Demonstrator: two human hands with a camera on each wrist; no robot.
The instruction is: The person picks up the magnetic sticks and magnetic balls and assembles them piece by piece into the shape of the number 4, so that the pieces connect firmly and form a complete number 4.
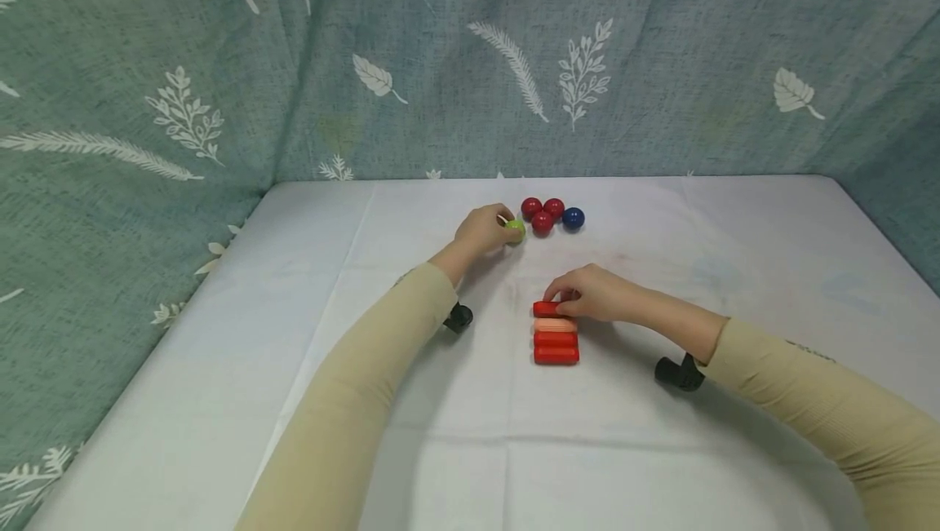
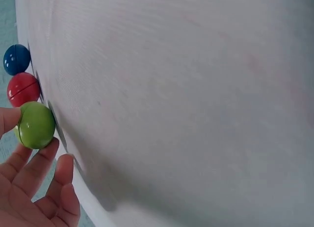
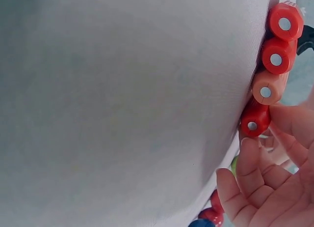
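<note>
Beside a small group of balls, my left hand (image 1: 483, 229) pinches a glossy lime-green ball (image 2: 37, 126) between thumb and fingers. The ball sits low at the tablecloth, just left of a red ball (image 1: 543, 223). Nearer to me, my right hand (image 1: 598, 293) has thumb and fingertips on either side of a short red cylinder (image 3: 255, 120) with a pale round spot in its end. That cylinder is the farthest of a row lying side by side: a peach ribbed cylinder (image 1: 556, 325) comes after it, then two more red cylinders (image 1: 556, 356).
Two further red balls (image 1: 532, 207) and a dark blue ball (image 1: 574, 219) stand clustered at the back. A white cloth (image 1: 624, 466) with fold lines covers the table. Green-blue leaf-printed fabric (image 1: 441, 107) hangs behind and at the sides. Black wrist cameras (image 1: 679, 373) jut from both sleeves.
</note>
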